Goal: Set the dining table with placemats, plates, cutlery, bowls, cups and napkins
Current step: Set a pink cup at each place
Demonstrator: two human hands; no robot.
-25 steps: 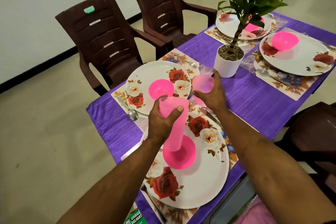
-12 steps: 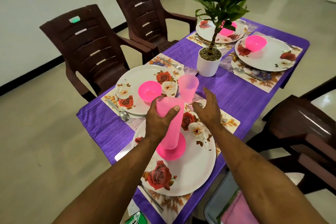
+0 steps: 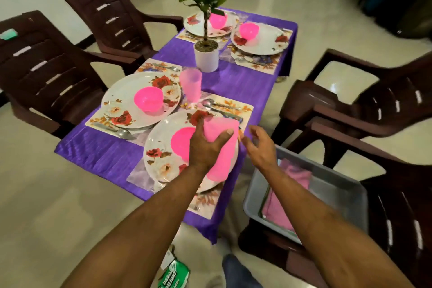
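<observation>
My left hand (image 3: 205, 145) grips a stack of pink cups (image 3: 223, 154) above the nearest floral plate (image 3: 161, 154), which carries a pink bowl (image 3: 180, 142) partly hidden behind the hand. My right hand (image 3: 259, 147) hovers just right of the stack, fingers loosely spread, holding nothing. A single pale pink cup (image 3: 191, 85) stands upright on the purple tablecloth (image 3: 105, 149) between the two near place settings. The left plate (image 3: 121, 100) holds another pink bowl (image 3: 148, 99). Spoons and forks lie on the floral placemats (image 3: 238, 107).
A potted plant (image 3: 207, 54) stands mid-table. Two far plates (image 3: 268, 40) carry pink bowls. A grey tub (image 3: 332, 194) with pink napkins (image 3: 294, 175) sits on a chair at right. Brown plastic chairs (image 3: 46, 65) surround the table.
My right hand has left the pale cup standing on the table and drawn back beside the stack. The left hand has carried the cup stack rightward, and my view has pulled back.
</observation>
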